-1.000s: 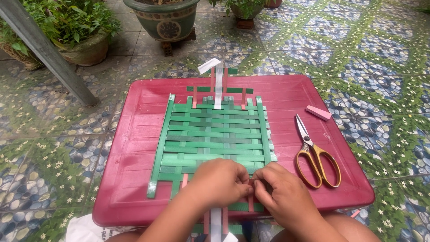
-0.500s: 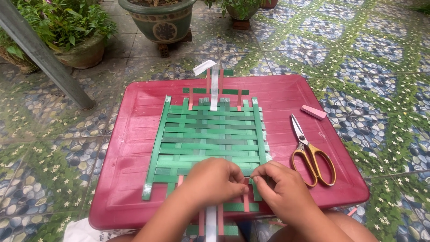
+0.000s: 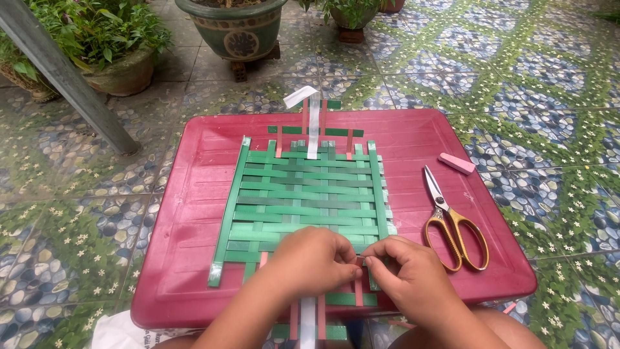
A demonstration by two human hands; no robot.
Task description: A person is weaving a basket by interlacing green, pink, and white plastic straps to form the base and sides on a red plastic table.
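Both hands have shifted only a little since the earlier frames; they stay at the near edge of the mat [image 3: 303,194], and the view has moved slightly down and to the left.

Left hand [image 3: 313,262] lies curled over the near rows of the mat, fingers bent down, and it seems to press the strips flat so that they do not slip; I cannot tell if it grips one. Right hand [image 3: 407,274] is closed in a pinch, thumb against forefinger, on a thin strip end just beside the left hand, near the mat's right corner.

This mat is woven from green strips with some red and one white strip [image 3: 313,132] running lengthwise. It lies in the middle of a red tray [image 3: 187,213], which gives a flat, hard base above the pebble floor.

Scissors [image 3: 452,223] with yellow handles lie on the tray to the right, near the right hand, probably for easy reach. A pink block [image 3: 456,163] lies beyond them. Potted plants [image 3: 110,48] stand well apart at the back.
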